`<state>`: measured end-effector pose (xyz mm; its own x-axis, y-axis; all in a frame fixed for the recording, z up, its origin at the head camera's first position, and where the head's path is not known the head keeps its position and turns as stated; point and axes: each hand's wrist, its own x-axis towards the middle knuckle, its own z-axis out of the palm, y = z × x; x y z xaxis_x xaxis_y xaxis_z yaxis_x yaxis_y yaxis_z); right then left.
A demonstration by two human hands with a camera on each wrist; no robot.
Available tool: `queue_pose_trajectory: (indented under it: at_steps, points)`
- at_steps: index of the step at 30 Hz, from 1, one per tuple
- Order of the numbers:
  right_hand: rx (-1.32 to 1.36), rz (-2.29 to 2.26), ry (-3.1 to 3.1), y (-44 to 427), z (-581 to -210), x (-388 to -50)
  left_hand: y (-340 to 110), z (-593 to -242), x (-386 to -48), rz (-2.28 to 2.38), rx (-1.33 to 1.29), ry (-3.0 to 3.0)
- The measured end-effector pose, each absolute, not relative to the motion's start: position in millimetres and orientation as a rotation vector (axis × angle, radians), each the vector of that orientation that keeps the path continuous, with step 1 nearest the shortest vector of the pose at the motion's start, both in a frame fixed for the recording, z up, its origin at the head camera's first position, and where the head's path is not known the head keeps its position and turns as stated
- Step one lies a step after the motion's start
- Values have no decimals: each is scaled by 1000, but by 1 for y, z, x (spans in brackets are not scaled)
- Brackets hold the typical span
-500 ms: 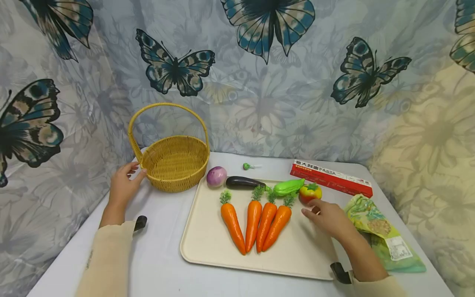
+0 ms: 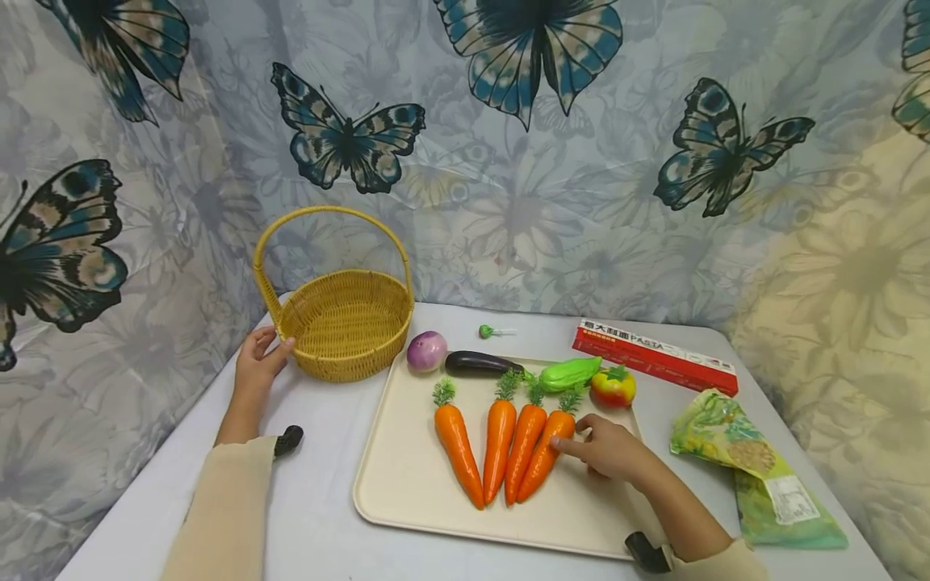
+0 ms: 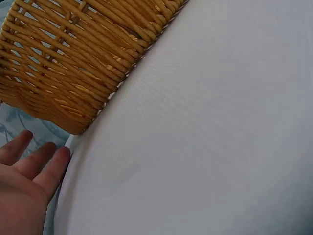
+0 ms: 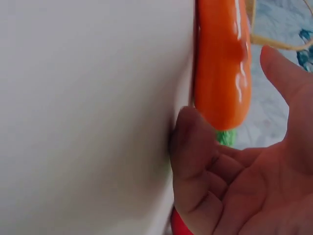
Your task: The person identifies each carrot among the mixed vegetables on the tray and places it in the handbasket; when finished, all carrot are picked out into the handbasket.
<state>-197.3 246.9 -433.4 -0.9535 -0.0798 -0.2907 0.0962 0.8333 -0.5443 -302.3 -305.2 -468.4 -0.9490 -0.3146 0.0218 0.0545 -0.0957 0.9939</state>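
Right on the tray (image 2: 414,484) now, and my right hand (image 2: 610,448) is at the rightmost carrot (image 2: 546,456), loosely bent with the thumb apart from it: no grasp here! That carrot lies on the tray's middle, tip toward the tray's near edge, tight beside the next carrot (image 2: 525,452). There's the danger: a pinch taken too wide could catch the neighbour, or a nudge could set both rolling. The skin looks glossy, so a grip on one side alone may well slip. Its leafy top crowds the green vegetable (image 2: 570,373) by the tray's far edge; a careless lift might snag there. Over left of the tray, my left hand (image 2: 257,363) is relaxed, fingers spread, at the basket (image 2: 345,369); I can't tell if it touches. An accidental push could slide the basket into the tray's far-left corner.
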Motion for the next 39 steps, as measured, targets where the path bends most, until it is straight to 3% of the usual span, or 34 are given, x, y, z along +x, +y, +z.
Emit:
queue_pose_trajectory:
  at_steps: [8,21,29,39]
  points:
    - [-41,-713,2764,243,-435,-206,-300,-473,-305,-2173,185,-1918]
    - [93,-1312,2473,248,-433,-196,-301,-486,-305,-2116,76,-1964]
    - [-127,-1671,2164,244,-416,-209,-303,-482,-310,-2116,75,-1968]
    - [-242,-1774,1975,206,-408,-236,-303,-486,-313,-2144,129,-1944]
